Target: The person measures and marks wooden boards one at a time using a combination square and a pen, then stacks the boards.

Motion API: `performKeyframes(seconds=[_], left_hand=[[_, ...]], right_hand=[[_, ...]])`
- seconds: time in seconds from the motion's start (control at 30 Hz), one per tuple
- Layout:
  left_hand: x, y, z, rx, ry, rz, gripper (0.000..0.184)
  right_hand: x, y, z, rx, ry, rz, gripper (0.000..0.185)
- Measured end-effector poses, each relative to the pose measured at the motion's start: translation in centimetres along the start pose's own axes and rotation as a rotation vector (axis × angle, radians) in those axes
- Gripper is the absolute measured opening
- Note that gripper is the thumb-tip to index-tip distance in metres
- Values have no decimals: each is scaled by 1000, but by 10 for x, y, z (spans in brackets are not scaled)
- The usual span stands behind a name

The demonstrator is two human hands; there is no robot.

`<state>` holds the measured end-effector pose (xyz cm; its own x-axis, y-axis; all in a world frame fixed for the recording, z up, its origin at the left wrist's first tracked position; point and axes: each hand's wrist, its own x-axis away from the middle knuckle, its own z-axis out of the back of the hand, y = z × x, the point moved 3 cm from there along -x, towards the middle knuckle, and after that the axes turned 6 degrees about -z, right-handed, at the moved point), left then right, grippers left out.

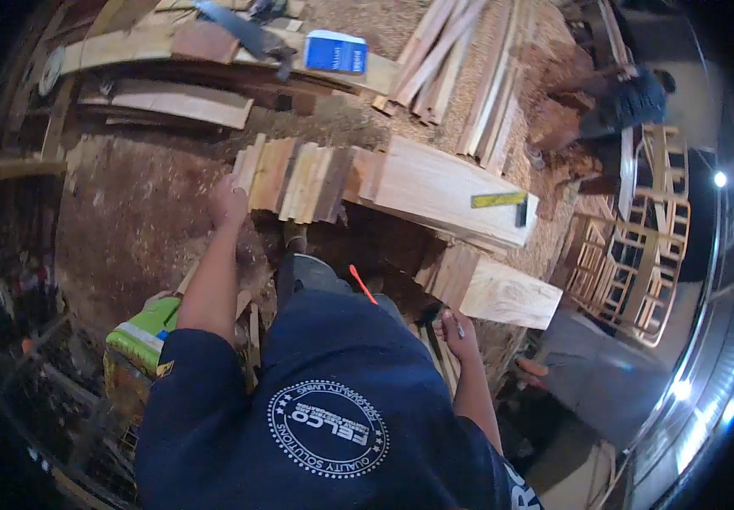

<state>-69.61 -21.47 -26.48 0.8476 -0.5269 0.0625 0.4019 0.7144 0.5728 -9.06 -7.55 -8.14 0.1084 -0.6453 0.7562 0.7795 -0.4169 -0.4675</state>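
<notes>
Curled at the left end of a row of short wooden slats (299,180), my left hand (228,202) has its fingers against the outermost slat. The slats stand side by side, pale and dark ones mixed. Low on the right, my right hand (459,330) is closed around a small thin greyish thing, too small to name for certain. Just above that hand lies a block of pale wooden boards (512,293). A yellow measuring tool (498,201) with a dark end rests on a wide pale board (443,183) that adjoins the row.
Long wooden strips (460,64) lie over shavings at the back. A blue-and-white container (335,53) and a handsaw (235,27) sit on the back boards. A green bag-like item (147,330) is at left. Another person (631,98) works at far right, near slatted wooden frames (639,255).
</notes>
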Motion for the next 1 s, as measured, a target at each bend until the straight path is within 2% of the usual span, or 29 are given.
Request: performKeyframes(seconds=[0.1, 0.2, 0.37, 0.47, 0.53, 0.6, 0.63, 0.73, 0.8, 0.9, 0.97, 1.0], left_hand=[[26, 80, -12, 94, -33, -191, 27], [68, 147, -42, 94, -199, -228, 23], [159, 250, -103, 177, -431, -400, 22], [196, 294, -137, 155, -496, -526, 22], [217, 332, -147, 158, -540, -532, 22], [225, 366, -155, 106, -630, -554, 28], [223, 380, -164, 91, -682, -579, 32], [215, 427, -184, -8, -777, -620, 44], [208, 453, -203, -61, -806, -652, 51], [192, 495, -243, -96, -857, -703, 56], [181, 519, -266, -132, -917, -686, 58], [175, 529, -280, -141, -874, -761, 59]], right_hand=[[11, 38, 8, -139, 39, 29, 40], [12, 126, 25, -169, 1, 81, 44], [50, 301, 43, -376, 142, -273, 45], [76, 427, 50, -43, 204, -213, 42], [95, 470, 51, 163, 246, -180, 40], [125, 436, 61, 94, 271, -315, 40], [130, 422, 63, -103, 268, -439, 40], [112, 448, 41, -363, 366, -397, 40], [100, 424, 39, -621, 392, -544, 40], [95, 344, 51, -690, 361, -488, 41], [98, 309, 53, -577, 381, -484, 46], [97, 290, 56, -512, 381, -480, 49]])
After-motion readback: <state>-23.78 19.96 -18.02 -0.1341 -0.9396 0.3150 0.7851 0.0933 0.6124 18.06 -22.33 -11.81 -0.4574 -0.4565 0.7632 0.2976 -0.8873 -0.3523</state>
